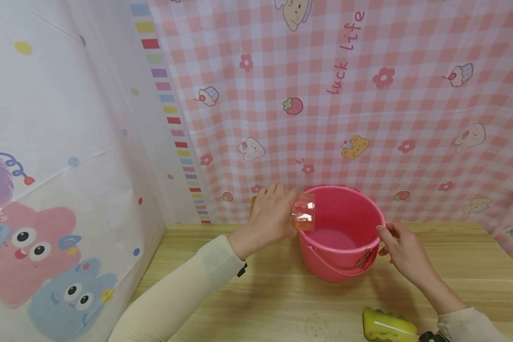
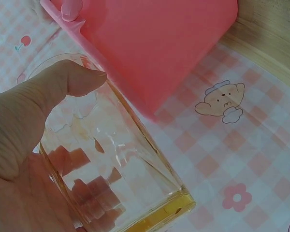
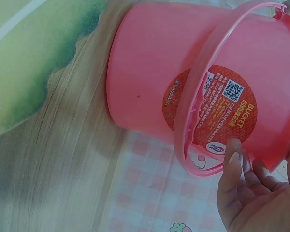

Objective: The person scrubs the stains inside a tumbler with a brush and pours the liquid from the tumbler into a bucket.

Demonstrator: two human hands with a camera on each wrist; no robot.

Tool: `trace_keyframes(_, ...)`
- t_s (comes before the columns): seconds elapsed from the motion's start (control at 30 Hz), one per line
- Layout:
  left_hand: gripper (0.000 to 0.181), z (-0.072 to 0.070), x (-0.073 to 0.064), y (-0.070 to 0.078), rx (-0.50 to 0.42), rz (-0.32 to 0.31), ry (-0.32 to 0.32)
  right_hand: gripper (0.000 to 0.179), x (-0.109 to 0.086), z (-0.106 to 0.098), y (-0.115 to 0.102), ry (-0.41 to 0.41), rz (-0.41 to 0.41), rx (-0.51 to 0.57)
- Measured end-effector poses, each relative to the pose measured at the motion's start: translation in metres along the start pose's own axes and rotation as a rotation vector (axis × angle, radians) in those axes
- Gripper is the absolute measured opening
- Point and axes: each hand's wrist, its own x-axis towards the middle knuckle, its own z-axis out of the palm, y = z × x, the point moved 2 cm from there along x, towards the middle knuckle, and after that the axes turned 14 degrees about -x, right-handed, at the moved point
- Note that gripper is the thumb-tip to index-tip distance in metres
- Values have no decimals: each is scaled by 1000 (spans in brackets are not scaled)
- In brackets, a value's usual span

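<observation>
My left hand (image 1: 271, 211) grips a clear amber-tinted drinking glass (image 2: 111, 150) round its side, thumb along the near wall. The glass lies tipped on its side, and its open end reaches over the left rim of a pink plastic bucket (image 1: 325, 263). Its thick amber base points away from the bucket. At the bucket's right rim, my right hand (image 1: 408, 251) pinches the edge between thumb and fingers. The bucket's handle (image 3: 198, 92) hangs down at the front, across a red round label (image 3: 232, 106).
A yellow-green wavy-edged sponge (image 1: 386, 325) lies at the table's front, near my right wrist. Left of it is a wet patch (image 1: 317, 327) on the wooden table (image 1: 265, 294). A pink checked cloth (image 1: 256, 118) hangs right behind the bucket, and a white printed cloth (image 1: 90, 190) stands on the left.
</observation>
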Motion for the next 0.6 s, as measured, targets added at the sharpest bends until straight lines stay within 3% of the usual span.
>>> trace_keyframes(0.6, 103, 0, -1, -2, 2, -1, 5, 43, 1, 0, 1, 4, -4, 8)
